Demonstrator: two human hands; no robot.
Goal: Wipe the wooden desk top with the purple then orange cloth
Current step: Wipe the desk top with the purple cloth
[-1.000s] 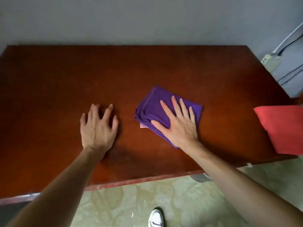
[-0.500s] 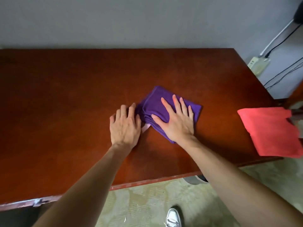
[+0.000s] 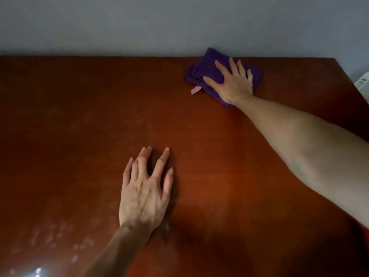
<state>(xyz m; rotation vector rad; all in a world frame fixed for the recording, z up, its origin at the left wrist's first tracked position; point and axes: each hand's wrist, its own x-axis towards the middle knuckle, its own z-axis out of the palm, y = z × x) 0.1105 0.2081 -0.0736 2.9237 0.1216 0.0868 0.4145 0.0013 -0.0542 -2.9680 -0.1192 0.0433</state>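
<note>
- The desk (image 3: 79,136), a reddish-brown wooden top, filled nearly the whole view, with pale smudges and a bright glint of light on it at the near left corner.
- Nearest to the person, the left hand (image 3: 144,188) lay palm down on the bare wood, a little left of the middle.
- Its fingers (image 3: 162,160) were straight and slightly spread, flat against the top, and held nothing.
- The left forearm ran back from it toward the near edge.
- The right forearm stretched across the right side of the desk, reaching far out toward the back.
- At a sliver of the near right edge, under that forearm, something red (image 3: 365,234) showed; I could not tell what it was.
- The right hand (image 3: 232,81) rested palm down on the cloth (image 3: 205,70), well apart from the left hand.
- Its fingers (image 3: 232,65) were straight and fanned out, pressing the cloth down rather than curling round it; the thumb pointed left across the fabric.
- The cloth, purple and folded into a thick pad, sat at the far edge of the desk, right of centre, its back corner up against the wall (image 3: 139,23).
- A small pale tag (image 3: 195,90) stuck out from its near side onto the wood.
- The wall behind was plain grey.
- Past the far right corner of the desk, a white object (image 3: 363,83) was partly in view, too cut off to identify.
</note>
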